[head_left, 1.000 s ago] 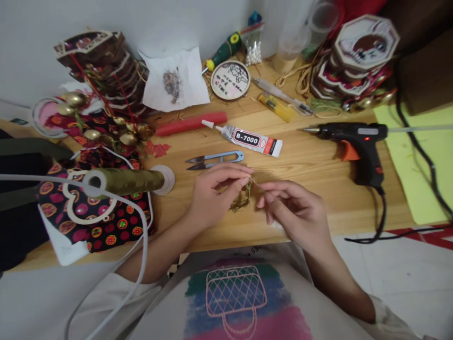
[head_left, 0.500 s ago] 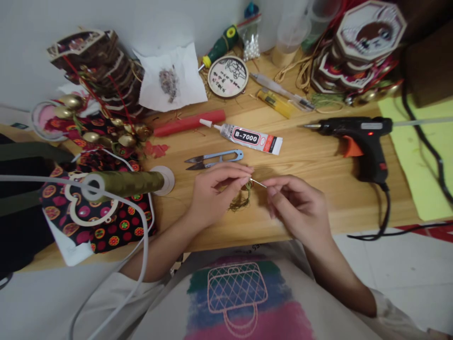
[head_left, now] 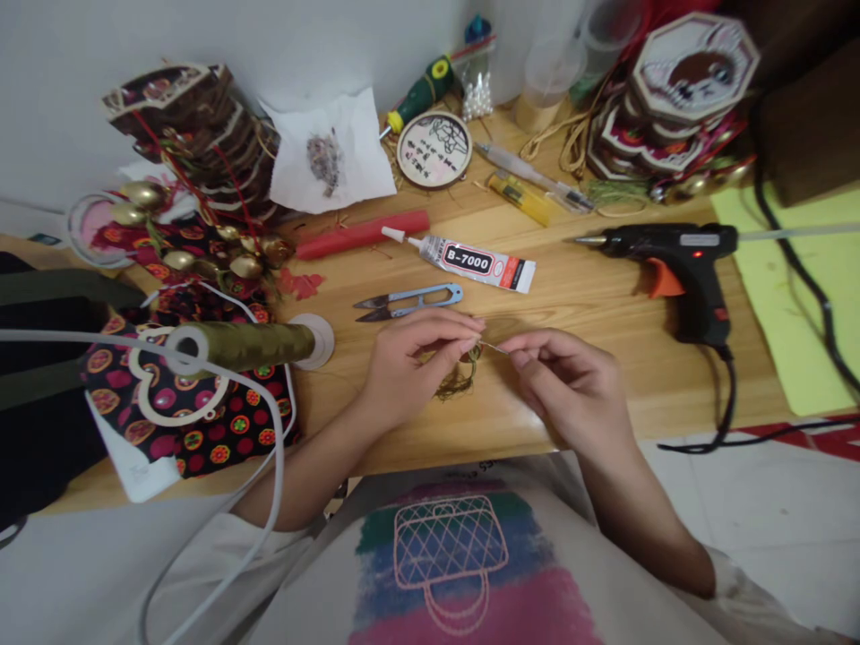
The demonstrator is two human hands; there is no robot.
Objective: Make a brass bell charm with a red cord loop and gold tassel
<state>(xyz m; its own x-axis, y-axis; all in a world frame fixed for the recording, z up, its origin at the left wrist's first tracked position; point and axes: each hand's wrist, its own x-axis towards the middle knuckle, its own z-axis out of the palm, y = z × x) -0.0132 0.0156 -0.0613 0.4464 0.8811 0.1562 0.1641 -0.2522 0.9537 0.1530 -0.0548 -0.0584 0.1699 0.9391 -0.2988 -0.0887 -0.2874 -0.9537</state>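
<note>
My left hand (head_left: 420,363) is closed in a pinch near the middle of the table, its fingertips on a small piece too covered to name. Olive-green threads (head_left: 457,383) trail below those fingertips in a loose tangle. My right hand (head_left: 571,381) faces it, thumb and forefinger pinched on the right end of a thin, needle-like strand (head_left: 495,348). This strand spans the short gap between both hands; whether it is metal or cord I cannot tell. Just beyond my left hand lie blue-handled thread snips (head_left: 423,297), and past them a tube of B-7000 glue (head_left: 477,264).
A black glue gun (head_left: 678,260) with a red light lies at right, its cable curling toward me. On the left are a spool of olive thread (head_left: 259,345), patterned fabric (head_left: 228,421) and a white cable (head_left: 272,430). Stacked wooden pieces (head_left: 202,134) stand behind.
Both hands keep nearly the same place and pinch. The strand between them looks thinner and less shiny than before. The whole view has shifted slightly.
</note>
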